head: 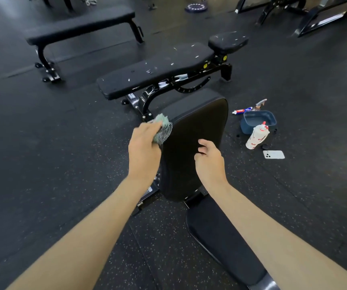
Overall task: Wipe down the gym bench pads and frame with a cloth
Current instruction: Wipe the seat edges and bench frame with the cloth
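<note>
Forearms reached forward from the bottom edge, both bare. Nearest lay the seat pad (220,237) of the bench, black and slanting off to the lower right. Just beyond it the back pad (191,143) stood raised, its face turned toward the viewer, with bits of the black metal frame (149,192) showing at its foot.

The left hand (143,151) was curled round a bunched grey-green cloth (163,130), back of the hand up, and held it against the upper left edge of the back pad. The right hand (210,162) hung in front of the middle of that pad with its fingers loosely bent and nothing in them. Whether the fingertips touched the pad could not be told.

On the speckled rubber floor (43,143) to the right of the bench lay a white phone (273,154) face down, and just beyond it stood a white spray can (256,137) with a red cap. Behind the can sat a blue tub (258,121), and past that lay a tube (242,111) and a spray bottle (260,103).

Farther off stood a second bench (158,70), its black pads flecked with pale scraps. Behind that, to the left, was a flat bench (80,24), and a round weight plate (195,7) lay on the floor near the top edge.
</note>
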The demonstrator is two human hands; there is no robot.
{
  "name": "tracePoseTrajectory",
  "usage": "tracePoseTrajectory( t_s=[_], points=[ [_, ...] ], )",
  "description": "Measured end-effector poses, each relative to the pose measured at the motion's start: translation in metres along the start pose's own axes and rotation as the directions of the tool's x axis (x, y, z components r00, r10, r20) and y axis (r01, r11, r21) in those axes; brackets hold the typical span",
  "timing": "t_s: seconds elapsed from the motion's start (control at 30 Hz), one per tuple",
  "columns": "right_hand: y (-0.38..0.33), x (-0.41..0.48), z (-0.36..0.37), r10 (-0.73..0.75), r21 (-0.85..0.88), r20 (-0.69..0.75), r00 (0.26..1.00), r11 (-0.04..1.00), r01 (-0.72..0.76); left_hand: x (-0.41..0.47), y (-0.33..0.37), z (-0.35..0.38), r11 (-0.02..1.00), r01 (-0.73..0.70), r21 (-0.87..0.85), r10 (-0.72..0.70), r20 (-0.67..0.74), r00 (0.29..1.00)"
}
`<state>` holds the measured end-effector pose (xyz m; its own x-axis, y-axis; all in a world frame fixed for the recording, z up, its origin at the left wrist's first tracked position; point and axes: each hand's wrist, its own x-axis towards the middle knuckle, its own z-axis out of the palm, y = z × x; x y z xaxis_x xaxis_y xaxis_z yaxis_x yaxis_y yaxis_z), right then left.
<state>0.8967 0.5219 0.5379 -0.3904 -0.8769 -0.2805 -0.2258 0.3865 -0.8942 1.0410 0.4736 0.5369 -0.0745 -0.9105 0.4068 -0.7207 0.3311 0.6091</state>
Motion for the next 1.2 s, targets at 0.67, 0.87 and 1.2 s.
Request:
tracePoseTrajectory(
  t_s=[0.67,0.87,1.2],
  points=[
    [-0.006,0.029,-0.009,-0.167,-0.031,0.027,0.986,0.985,0.168,0.080,0.060,0.018,0.760,-0.626,0.173,0.519,0.418,0.746],
    [0.004,0.032,-0.013,-0.116,-0.040,-0.012,0.993,0.992,0.116,0.110,0.101,0.063,0.646,-0.689,0.330,0.434,0.583,0.687],
    [0.003,0.012,0.014,-0.080,0.008,0.015,0.997,0.997,0.080,0.078,0.058,0.015,0.539,-0.793,0.285,0.591,0.543,0.597]
  ],
)
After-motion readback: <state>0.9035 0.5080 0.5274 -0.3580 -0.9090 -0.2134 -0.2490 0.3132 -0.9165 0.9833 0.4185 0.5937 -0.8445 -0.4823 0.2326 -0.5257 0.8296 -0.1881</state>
